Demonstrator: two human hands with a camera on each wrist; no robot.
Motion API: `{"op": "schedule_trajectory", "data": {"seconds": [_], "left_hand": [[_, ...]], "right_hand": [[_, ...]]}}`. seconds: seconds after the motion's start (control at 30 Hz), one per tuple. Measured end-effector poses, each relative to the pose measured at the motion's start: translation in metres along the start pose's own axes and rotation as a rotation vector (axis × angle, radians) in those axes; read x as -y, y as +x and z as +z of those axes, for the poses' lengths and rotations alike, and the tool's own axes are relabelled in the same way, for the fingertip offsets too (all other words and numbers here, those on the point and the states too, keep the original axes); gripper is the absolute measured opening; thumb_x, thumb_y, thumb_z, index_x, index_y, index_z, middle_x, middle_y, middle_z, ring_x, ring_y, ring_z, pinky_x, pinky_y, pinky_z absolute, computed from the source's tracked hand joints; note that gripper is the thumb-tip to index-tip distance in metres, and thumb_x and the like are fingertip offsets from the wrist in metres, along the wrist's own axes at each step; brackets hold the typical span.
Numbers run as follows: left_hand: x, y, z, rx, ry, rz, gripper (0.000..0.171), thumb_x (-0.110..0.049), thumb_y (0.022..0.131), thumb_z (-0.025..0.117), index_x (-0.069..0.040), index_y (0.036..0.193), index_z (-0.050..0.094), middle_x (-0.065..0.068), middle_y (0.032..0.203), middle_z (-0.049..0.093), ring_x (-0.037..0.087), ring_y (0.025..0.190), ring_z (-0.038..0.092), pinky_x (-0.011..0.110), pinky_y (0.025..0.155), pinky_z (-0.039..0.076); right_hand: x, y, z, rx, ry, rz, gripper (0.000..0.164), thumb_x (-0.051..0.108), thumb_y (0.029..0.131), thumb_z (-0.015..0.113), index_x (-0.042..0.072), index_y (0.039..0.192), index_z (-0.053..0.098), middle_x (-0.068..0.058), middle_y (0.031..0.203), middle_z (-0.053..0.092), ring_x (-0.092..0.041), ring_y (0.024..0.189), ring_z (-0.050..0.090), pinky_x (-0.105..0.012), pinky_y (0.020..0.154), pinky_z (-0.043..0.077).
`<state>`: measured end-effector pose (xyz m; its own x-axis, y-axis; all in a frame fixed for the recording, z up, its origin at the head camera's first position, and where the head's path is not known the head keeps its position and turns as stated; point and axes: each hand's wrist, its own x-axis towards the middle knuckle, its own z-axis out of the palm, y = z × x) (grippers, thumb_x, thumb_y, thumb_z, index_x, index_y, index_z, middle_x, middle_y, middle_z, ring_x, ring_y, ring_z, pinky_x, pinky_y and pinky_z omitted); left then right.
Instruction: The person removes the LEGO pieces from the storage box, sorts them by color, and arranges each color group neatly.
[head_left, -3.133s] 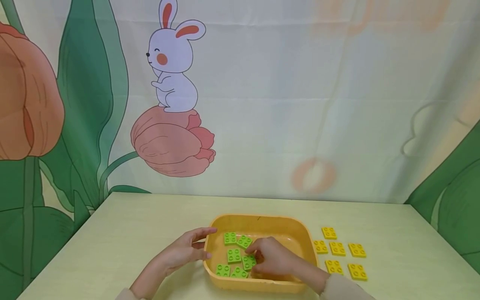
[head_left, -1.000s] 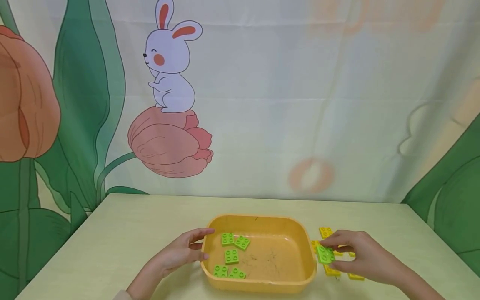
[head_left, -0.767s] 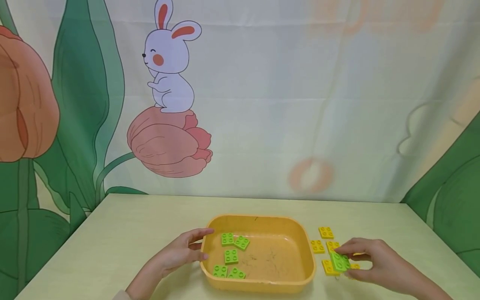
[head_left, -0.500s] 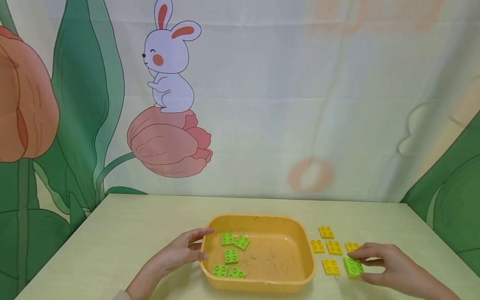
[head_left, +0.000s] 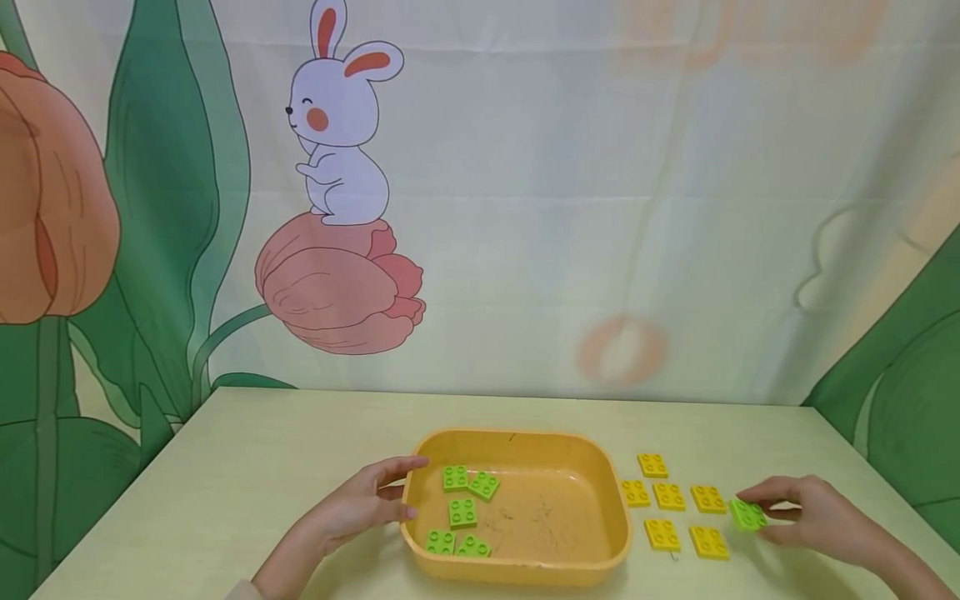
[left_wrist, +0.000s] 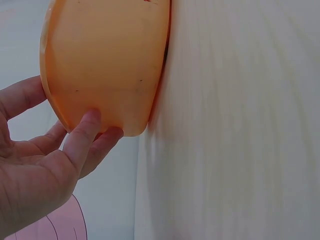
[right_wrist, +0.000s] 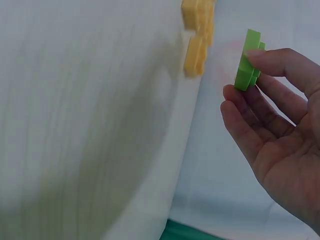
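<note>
My right hand (head_left: 828, 518) pinches a lime-green building block (head_left: 748, 515), a flat four-stud piece, between thumb and fingers. It is raised above the table, just right of the yellow building blocks (head_left: 708, 542); the right wrist view shows the green block (right_wrist: 247, 62) edge-on, studs toward the palm. My left hand (head_left: 357, 505) holds the left end of a yellow-orange plastic tub (head_left: 525, 575), a finger at its rim. In the left wrist view the thumb (left_wrist: 82, 137) presses the tub's outer wall (left_wrist: 110, 65). Several green blocks (head_left: 462, 513) lie in the tub's left half.
The yellow blocks lie loosely spaced on the pale wooden table (head_left: 300, 442), right of the tub; the nearest one (head_left: 635, 493) is close beside its wall. Behind the table hangs a cloth backdrop (head_left: 510, 208) printed with a rabbit and tulips.
My right hand took a green block out of the tub, carried it right across the yellow blocks, and now holds it beyond them. The left hand stays at the tub.
</note>
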<state>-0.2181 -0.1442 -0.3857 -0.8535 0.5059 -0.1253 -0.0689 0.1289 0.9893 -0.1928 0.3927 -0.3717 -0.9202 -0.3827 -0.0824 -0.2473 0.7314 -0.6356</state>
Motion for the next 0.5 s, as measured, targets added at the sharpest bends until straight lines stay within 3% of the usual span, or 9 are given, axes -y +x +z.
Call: {"op": "schedule_trajectory", "data": {"seconds": [0.23,0.5], "left_hand": [[-0.001,0.001,0.000,0.003,-0.006,0.000,0.066,0.004,0.080,0.062,0.006,0.137,0.030,0.029,0.142,0.023,0.043,0.124,0.035,0.037,0.089,0.047],[-0.002,0.000,0.000,0.006,-0.008,-0.004,0.066,0.004,0.080,0.063,0.006,0.137,0.030,0.029,0.142,0.024,0.043,0.125,0.034,0.036,0.089,0.047]], "right_hand": [[-0.033,0.007,-0.016,-0.046,-0.080,-0.040,0.039,0.008,0.076,0.070,-0.014,0.106,0.059,-0.019,0.099,0.065,0.010,0.082,0.052,-0.020,0.067,0.051],[-0.049,0.018,-0.025,-0.042,-0.111,0.083,0.042,0.009,0.072,0.071,-0.011,0.107,0.061,-0.023,0.103,0.063,0.004,0.080,0.054,-0.019,0.065,0.049]]}}
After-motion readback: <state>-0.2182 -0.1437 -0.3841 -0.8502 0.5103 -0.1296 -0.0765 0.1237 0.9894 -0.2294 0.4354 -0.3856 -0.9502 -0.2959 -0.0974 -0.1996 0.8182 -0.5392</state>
